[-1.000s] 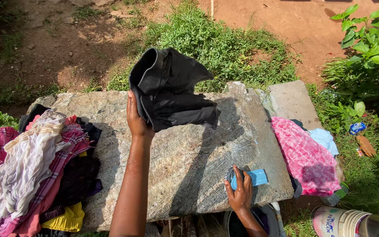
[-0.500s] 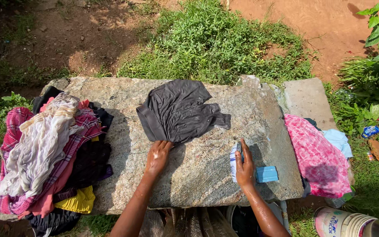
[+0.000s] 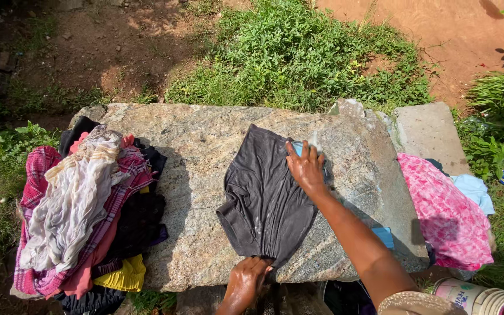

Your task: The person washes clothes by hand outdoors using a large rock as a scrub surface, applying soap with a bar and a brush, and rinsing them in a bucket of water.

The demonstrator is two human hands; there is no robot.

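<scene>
The right hand (image 3: 305, 168) covers most of a pale blue object; its kind cannot be told. Beside the dark garment (image 3: 266, 198), a blue bar (image 3: 385, 235) shows only partly behind the forearm. The tin (image 3: 473, 297) below it is cut by the frame's edge.

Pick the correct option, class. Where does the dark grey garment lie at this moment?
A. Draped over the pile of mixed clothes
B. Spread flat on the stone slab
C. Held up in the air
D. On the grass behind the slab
B: the dark grey garment lies spread on the stone slab, with the right hand pressing its upper edge and the left hand gripping its lower end.
</scene>
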